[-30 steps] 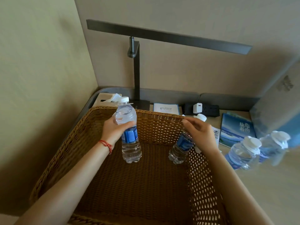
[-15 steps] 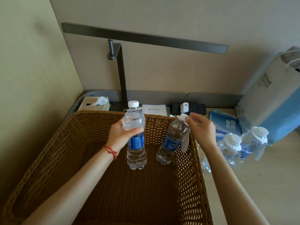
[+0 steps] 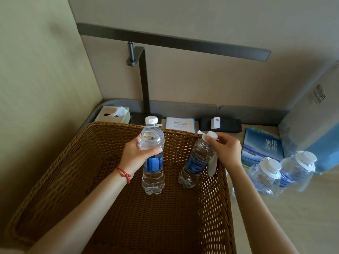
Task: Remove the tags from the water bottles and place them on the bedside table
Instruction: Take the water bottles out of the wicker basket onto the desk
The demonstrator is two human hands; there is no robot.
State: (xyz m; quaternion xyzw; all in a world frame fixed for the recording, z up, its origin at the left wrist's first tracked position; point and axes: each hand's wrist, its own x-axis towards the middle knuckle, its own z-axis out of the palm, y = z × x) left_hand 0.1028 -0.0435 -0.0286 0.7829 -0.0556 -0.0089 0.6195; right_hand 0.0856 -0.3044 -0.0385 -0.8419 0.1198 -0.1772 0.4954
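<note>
Presently, reading from the left, a tissue box (image 3: 114,114) sits in the far corner beside the lamp post (image 3: 144,79); in front of it a wicker basket (image 3: 60,169) fills the near field. The left hand (image 3: 134,156), a red cord at its wrist, has its fingers and thumb wrapped round the shoulder of an upright bottle (image 3: 152,158) held within the basket; a white tag (image 3: 153,126) sits as a collar under that cap, not yet removed. To its right a second bottle (image 3: 199,158) leans toward the basket's right wall; the right hand (image 3: 228,151) pinches it at the cap, fingers curled over the top, and its tag (image 3: 212,165) hangs down the side of the neck. Beyond the rim, two further bottles (image 3: 264,176) stand on the bedside table (image 3: 302,217) close together, both with tags visibly on. Judgement: the bottles appear full, so moderately heavy, with thin walls that will dent under a hard squeeze and smooth plastic that may slip; the shoulder or the labelled waist is the sound place to hold. The tags look like thin card, light and easily torn; lifting at the collar over the cap seems safest.
</note>
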